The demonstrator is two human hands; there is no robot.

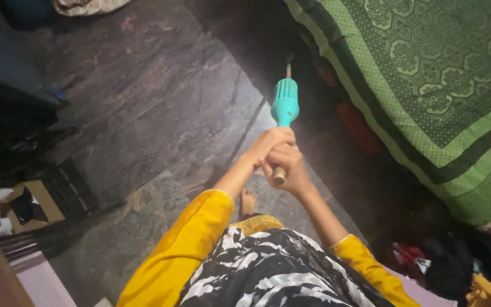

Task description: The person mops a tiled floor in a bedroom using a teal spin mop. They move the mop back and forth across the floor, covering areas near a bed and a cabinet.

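Both hands (277, 159) clenched around a broom handle (284, 105) reaching under the bed (427, 85); could snag on clutter (359, 128) stowed there.

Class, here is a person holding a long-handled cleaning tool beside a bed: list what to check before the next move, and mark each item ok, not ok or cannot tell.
1. Left hand closed on the tool handle: ok.
2. Right hand closed on it: ok.
3. Teal sleeve points towards the gap beside the green bedcover: ok.
4. Working end visible: cannot tell, lost in shadow.
5. Stone floor bare ahead: ok.
6. Bare foot behind the tool: ok.
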